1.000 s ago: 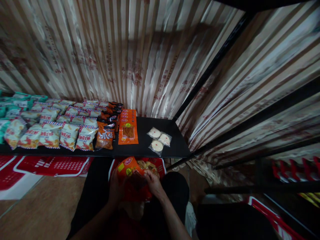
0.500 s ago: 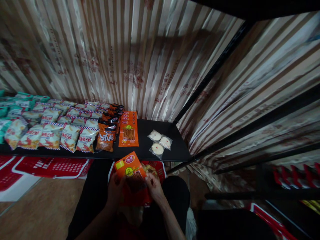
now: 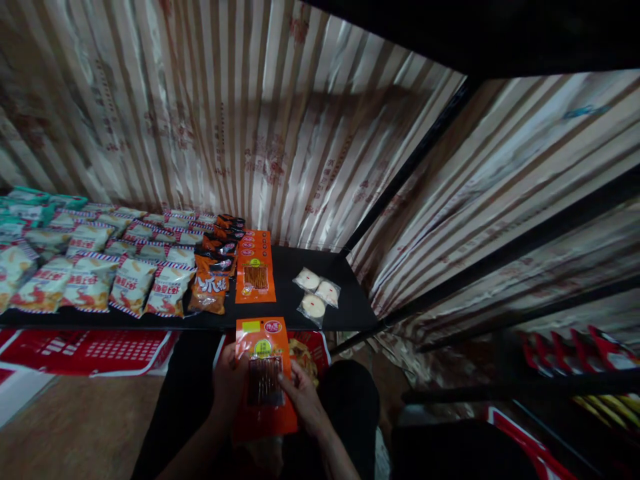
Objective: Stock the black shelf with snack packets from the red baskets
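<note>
Above the lap, the left hand [image 3: 229, 379] and right hand [image 3: 303, 395] pinch an orange packet [image 3: 263, 363] in a two-sided grip. A red basket [image 3: 324, 348] shows behind it. Beyond, a black shelf [image 3: 345, 267] bears snack bags [image 3: 131, 285], overlapping flat packets [image 3: 255, 285] and wrapped white discs [image 3: 314, 306], before a striped curtain [image 3: 310, 87].

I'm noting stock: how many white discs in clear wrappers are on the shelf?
3: the back-left disc, the right disc and the front disc, clustered toward the right end of the shelf. Any stacked beneath would be hidden.
</note>
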`<state>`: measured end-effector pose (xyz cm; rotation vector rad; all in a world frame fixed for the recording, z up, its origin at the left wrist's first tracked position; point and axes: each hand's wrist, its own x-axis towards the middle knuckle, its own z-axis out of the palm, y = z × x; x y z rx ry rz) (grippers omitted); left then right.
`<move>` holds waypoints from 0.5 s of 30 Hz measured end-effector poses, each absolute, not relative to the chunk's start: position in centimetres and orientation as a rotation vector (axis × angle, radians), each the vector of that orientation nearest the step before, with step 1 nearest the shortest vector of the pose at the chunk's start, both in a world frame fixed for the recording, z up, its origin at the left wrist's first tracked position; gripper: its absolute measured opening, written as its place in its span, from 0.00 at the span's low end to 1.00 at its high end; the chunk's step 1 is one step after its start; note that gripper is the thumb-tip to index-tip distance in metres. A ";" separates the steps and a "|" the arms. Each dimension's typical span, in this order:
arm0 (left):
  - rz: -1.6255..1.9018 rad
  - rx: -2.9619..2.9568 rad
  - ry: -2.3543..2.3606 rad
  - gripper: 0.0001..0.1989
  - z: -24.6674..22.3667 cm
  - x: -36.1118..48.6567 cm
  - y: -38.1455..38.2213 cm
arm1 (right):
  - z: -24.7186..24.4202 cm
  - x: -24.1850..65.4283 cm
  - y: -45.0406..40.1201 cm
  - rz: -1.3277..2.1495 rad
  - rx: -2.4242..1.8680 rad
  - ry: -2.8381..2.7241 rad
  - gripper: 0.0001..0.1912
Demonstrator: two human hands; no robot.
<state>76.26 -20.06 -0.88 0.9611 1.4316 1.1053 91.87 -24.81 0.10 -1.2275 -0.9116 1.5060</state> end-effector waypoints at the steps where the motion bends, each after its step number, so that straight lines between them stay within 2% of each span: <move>1: 1.101 0.965 1.410 0.15 -1.1 76.2 -20.0 | 0.2 91.6 -24.8 1.502 -1.227 -0.895 0.26; 5: 1.062 1.007 1.381 0.14 -1.7 75.9 -19.5 | 0.8 90.7 -24.7 1.505 -1.233 -0.806 0.27; 15: 1.058 0.859 1.311 0.19 -3.3 75.4 -18.6 | -0.1 89.0 -24.0 1.426 -1.335 -0.716 0.27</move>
